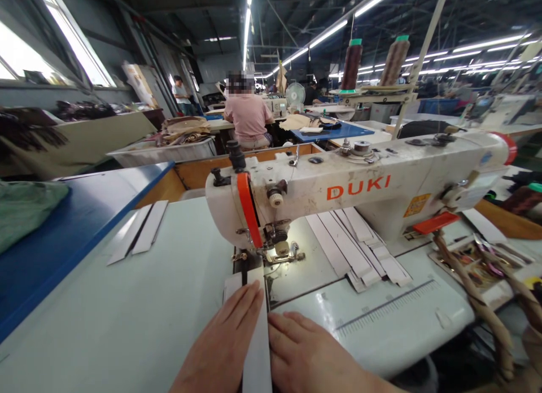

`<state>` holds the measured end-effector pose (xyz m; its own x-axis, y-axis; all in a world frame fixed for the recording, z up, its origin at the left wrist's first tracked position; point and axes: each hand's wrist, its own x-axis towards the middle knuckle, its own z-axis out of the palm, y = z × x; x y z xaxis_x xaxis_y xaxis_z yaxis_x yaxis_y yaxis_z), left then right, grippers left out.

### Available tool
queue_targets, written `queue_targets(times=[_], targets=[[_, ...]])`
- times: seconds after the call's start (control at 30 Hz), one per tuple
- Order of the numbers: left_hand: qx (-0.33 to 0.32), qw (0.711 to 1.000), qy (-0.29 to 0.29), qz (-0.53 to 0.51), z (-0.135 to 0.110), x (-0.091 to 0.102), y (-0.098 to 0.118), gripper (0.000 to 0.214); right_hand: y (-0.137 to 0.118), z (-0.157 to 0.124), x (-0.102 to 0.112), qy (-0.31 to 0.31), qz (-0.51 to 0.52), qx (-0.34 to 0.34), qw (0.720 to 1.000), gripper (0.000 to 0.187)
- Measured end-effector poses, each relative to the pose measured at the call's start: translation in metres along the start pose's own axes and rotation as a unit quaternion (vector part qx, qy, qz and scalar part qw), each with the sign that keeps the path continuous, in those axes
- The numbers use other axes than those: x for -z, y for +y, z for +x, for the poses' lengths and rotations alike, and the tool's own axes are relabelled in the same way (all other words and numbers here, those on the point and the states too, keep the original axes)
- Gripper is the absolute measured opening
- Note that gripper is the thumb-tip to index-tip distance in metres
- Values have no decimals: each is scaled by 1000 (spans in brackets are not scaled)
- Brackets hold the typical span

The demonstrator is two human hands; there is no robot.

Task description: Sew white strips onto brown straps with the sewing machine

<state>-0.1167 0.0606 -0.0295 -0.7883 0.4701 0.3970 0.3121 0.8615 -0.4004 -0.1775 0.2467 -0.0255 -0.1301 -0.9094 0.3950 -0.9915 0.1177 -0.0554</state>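
1. At the near edge of the table (127, 314), my left hand (220, 348) and right hand (305, 353) lie flat, palms down and fingers together. They grip nothing. Each presses one side of the white strip (257, 331) that runs between them.
2. Just past my fingertips, the strip leads straight to the presser foot (279, 256) of the sewing machine (381, 184). Its far end reaches the lit needle area, but I cannot tell whether the foot is down on it.
3. Nearly all the strip lies on my side of the needle, so I judge this piece barely begun, with almost its whole length left to feed.
4. Under the machine's arm to the right is a fanned stack of strips (359, 249). Off to the left, two strips (138, 230) lie side by side. I cannot tell which are finished.
5. Farther out sit a tool tray (478, 263) and a green cloth (25, 212). Beyond them, a person in pink (249, 119) sits facing away, with thread cones (351, 62) on a stand to the right.
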Motion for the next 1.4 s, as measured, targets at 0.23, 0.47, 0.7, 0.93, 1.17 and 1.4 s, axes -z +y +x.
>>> queue_targets(times=[0.23, 0.47, 0.7, 0.93, 1.17, 1.4], targets=[[-16, 999, 38, 30, 3, 1, 0, 47, 1, -2, -9, 20, -6, 5, 1000, 25], [-13, 1000, 23, 6, 3, 6, -1, 54, 1, -2, -12, 91, -20, 7, 996, 22], [-3, 1000, 13, 6, 1, 4, 0, 53, 1, -2, -11, 74, -18, 4, 997, 22], [-2, 1000, 3, 24, -2, -5, 3, 49, 2, -2, -10, 87, -11, 2, 996, 19], [-4, 1000, -1, 11, -2, -3, 4, 47, 0, -4, -12, 136, -9, -3, 991, 18], [-3, 997, -77, -6, 7, 2, 4, 47, 1, -3, 0, 35, 25, -2, 999, 17]])
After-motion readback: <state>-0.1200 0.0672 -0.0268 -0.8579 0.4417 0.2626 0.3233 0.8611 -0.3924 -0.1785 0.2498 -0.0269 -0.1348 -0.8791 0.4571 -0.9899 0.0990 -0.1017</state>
